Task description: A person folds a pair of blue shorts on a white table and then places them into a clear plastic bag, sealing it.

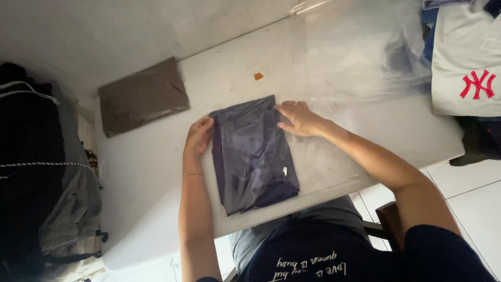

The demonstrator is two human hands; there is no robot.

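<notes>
Garment: my dark purple folded garment (pixel 254 156) lies flat in the middle of the white desk (pixel 146 209), already inside a clear plastic bag (pixel 323 99) whose loose open end runs away from me toward the far right.
Left hand: my left hand (pixel 198 138) rests at the garment's far left corner, fingers curled loosely against the edge, gripping nothing firmly.
Right hand: my right hand (pixel 298 119) lies palm down, fingers spread flat on the film at the far right corner, pressing rather than holding.
Step as I judge it: I am seating the garment squarely in the bag and flattening the film over it.
Doing it well: I should keep both far corners pinned evenly, smooth outward so air leaves by the open end, and keep the fold from skewing.
Risk: the film is slippery, so pressing on one side only could twist the bundle.
Nearby: a flat brown packet (pixel 142 95) sits well apart at far left; a small orange scrap (pixel 258 76) lies beyond the garment; a white garment with a red emblem (pixel 464 68) lies at far right.
</notes>
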